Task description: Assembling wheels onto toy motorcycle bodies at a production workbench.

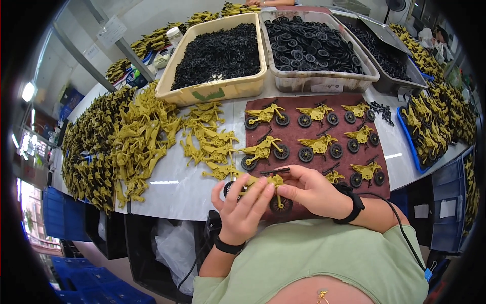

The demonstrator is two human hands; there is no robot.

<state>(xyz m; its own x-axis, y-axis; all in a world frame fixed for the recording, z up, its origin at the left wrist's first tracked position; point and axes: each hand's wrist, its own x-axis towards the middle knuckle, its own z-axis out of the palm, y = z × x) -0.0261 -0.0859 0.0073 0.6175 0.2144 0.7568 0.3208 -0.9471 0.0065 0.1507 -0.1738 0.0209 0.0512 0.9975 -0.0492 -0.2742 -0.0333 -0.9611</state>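
Observation:
My left hand [243,209] and my right hand [318,195] both grip one yellow toy motorcycle [280,202] close to my body. Its two black wheels show, one beside the left fingers and one below the fingertips. A black handlebar [274,172] lies across the top of its yellow fork, near the right thumb and fingers; whether it is fully seated I cannot tell. The left fingers cover much of the yellow body. Beyond the hands, several toy motorcycles [316,146] stand in rows on a dark red mat [298,133].
Yellow body parts [144,137] are heaped at the left. Behind the mat stand a cream bin [230,86] of small black parts, a clear bin [324,81] of black wheels and a grey bin [416,80]. Loose black handlebars [382,111] and a blue tray [412,144] are on the right.

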